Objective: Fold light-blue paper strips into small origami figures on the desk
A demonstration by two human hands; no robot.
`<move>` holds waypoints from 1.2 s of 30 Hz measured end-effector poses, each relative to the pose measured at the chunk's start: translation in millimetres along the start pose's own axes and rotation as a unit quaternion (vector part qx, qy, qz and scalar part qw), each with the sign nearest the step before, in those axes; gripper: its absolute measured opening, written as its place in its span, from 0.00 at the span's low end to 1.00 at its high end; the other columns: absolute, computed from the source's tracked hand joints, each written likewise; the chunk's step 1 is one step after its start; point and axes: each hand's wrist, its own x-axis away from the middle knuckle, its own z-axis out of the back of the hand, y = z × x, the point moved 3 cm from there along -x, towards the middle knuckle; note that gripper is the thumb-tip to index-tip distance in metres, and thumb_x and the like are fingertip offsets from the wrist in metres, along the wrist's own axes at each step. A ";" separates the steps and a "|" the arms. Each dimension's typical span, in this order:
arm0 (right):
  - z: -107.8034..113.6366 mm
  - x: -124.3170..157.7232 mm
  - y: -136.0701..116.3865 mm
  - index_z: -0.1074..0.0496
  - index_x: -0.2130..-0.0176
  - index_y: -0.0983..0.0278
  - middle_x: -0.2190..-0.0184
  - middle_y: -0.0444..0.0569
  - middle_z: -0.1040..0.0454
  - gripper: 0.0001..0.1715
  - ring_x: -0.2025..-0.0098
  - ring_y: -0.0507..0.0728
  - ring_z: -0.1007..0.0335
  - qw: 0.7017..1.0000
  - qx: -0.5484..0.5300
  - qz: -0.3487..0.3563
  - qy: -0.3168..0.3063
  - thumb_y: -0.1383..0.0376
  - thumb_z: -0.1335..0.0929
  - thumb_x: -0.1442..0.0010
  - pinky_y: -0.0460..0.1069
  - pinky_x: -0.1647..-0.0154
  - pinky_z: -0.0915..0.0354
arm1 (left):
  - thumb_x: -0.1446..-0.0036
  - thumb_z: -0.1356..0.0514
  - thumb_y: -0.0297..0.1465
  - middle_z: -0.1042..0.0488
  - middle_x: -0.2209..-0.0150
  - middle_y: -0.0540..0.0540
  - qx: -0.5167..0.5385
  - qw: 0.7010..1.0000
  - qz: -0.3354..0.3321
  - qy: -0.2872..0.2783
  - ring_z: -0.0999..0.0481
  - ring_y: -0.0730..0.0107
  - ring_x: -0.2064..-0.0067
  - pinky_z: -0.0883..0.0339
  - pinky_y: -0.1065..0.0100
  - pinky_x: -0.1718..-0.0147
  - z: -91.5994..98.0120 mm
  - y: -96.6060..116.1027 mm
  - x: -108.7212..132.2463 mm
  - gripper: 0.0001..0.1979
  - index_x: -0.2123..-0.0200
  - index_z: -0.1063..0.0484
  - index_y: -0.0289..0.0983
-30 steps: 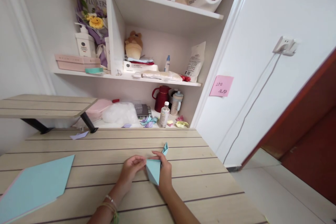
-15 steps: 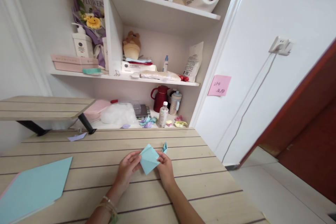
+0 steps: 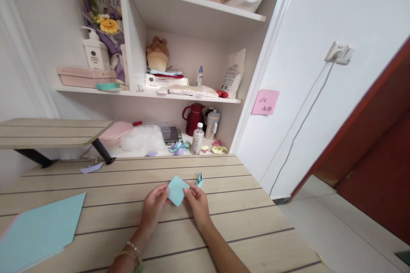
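Note:
A light-blue folded paper (image 3: 177,190), roughly a diamond in outline, is held up over the table between my two hands. My left hand (image 3: 154,204) pinches its left corner, thumb on the front. On the opposite corner, my right hand (image 3: 197,204) grips with thumb and fingers. Just beyond the right fingertips lies a small folded blue paper piece (image 3: 199,180) on the wooden table (image 3: 230,204). A stack of larger blue sheets (image 3: 45,232), with a pink edge showing, rests at the left.
A raised wooden stand (image 3: 54,132) occupies the back left, with a purple paper scrap (image 3: 91,167) near its leg. Behind the table, a shelf holds a clear bottle (image 3: 197,140), a red jug (image 3: 193,120), a tumbler (image 3: 212,124) and several folded papers (image 3: 179,148).
The lower flap of the blue paper no longer hangs down, and its outline is now smaller and squarer. My right thumb has come onto its front. The view has shifted slightly.

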 end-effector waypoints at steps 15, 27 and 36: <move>8.6 -2.7 -0.6 0.30 0.54 0.65 0.72 0.48 0.25 0.25 0.69 0.55 0.30 0.989 0.080 0.105 0.064 0.60 0.30 0.52 0.48 0.68 0.35 | 0.64 0.33 0.33 0.22 0.73 0.43 -0.101 0.990 0.010 -0.094 0.24 0.64 0.69 0.32 0.69 0.68 -4.1 -3.8 -3.2 0.14 0.72 0.29 0.33; 6.4 1.5 -10.0 0.27 0.61 0.65 0.65 0.52 0.24 0.18 0.68 0.57 0.28 0.978 0.142 0.131 0.073 0.59 0.31 0.52 0.49 0.68 0.32 | 0.64 0.33 0.33 0.22 0.71 0.43 -0.094 0.990 0.034 -0.097 0.24 0.64 0.69 0.32 0.69 0.72 -4.5 -1.5 -1.0 0.17 0.69 0.29 0.33; 7.7 -1.8 -4.8 0.29 0.56 0.64 0.69 0.50 0.24 0.26 0.67 0.57 0.29 0.986 0.101 0.106 0.075 0.58 0.29 0.55 0.49 0.66 0.33 | 0.65 0.32 0.33 0.22 0.70 0.42 -0.093 0.989 0.034 -0.106 0.23 0.63 0.69 0.31 0.70 0.74 -6.6 -2.3 -0.2 0.17 0.70 0.30 0.34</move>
